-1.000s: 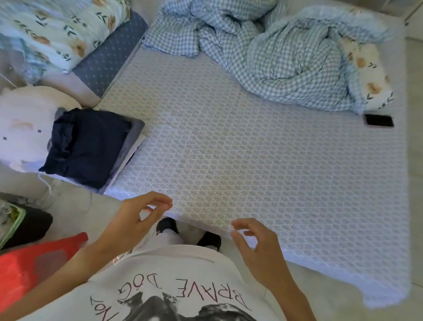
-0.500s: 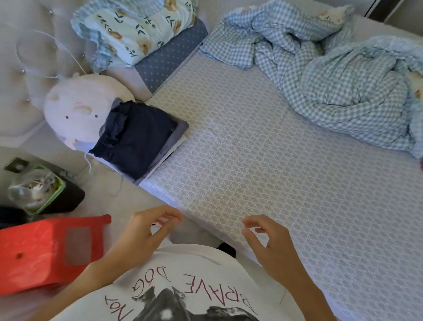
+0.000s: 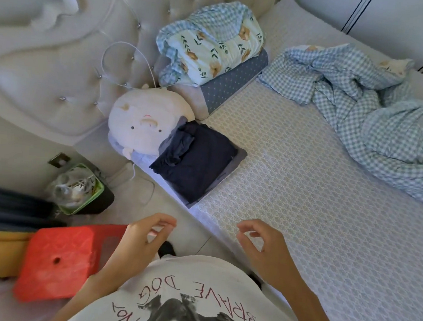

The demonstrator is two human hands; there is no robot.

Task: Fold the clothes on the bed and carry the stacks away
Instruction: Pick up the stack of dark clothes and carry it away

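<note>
A folded stack of dark navy and grey clothes (image 3: 200,159) lies at the near left corner of the bed (image 3: 302,218), leaning against a white plush pig (image 3: 144,127). My left hand (image 3: 143,241) hovers over the floor beside the bed's edge, fingers loosely curled and holding nothing. At the bed's front edge my right hand (image 3: 261,248) hangs the same way, fingers curled apart, empty. Both hands are well short of the stack, which lies ahead and slightly left of them.
A rumpled blue checked duvet (image 3: 373,117) covers the far right of the bed. A floral pillow (image 3: 212,44) rests on a blue dotted one by the padded headboard (image 3: 61,60). On the floor at left are a red stool (image 3: 63,257) and a green-rimmed bin (image 3: 81,190).
The view has swung left toward the headboard, so the stack now sits nearer the centre. Both hands keep the same empty, curled pose in front of me.
</note>
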